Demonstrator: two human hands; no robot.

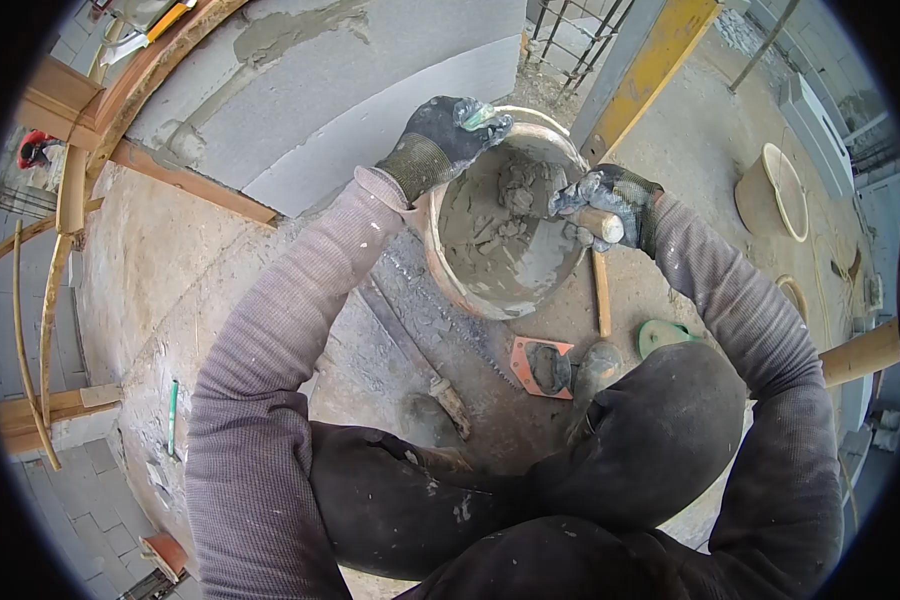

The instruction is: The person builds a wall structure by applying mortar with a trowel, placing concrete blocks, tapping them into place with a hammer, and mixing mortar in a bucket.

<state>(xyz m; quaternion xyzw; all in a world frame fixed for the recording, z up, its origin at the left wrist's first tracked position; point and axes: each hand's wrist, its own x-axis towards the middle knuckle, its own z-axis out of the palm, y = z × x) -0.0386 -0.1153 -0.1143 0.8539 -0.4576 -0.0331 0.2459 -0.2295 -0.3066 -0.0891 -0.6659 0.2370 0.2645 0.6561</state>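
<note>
Closest in, dark-trousered legs (620, 450) are folded, and on the floor just past them lie a saw with an orange handle (542, 346), a long flat tool (402, 325) with a worn grip, and a green slipper (658, 337) beside the right knee. A bare wooden shaft (602, 295) lies a little beyond, its upper end passing under the right hand in this view. Then comes the bucket (430, 240), standing between the two arms with its mouth towards the wearer and wet grey mortar (515, 190) inside. The gloved right hand (612, 205) is at the bucket's right side, its fingers clamped around a short wooden handle (600, 224); that handle's long axis slants across the rim, butt to the near right, the other end towards the mortar, which lies directly left of these fingers. I cannot make out the working end for certain. The gloved left hand (450, 135) is at the far left of the rim, by the pale bail (540, 116), fingers bent; their undersides are hidden, so I cannot tell whether they are clamped. The mortar lump looks nearer the right hand. Farther off are a pale block wall (390, 130), a yellow post (655, 75), a second bucket (760, 195) and, far left, a person in red (35, 148).
</note>
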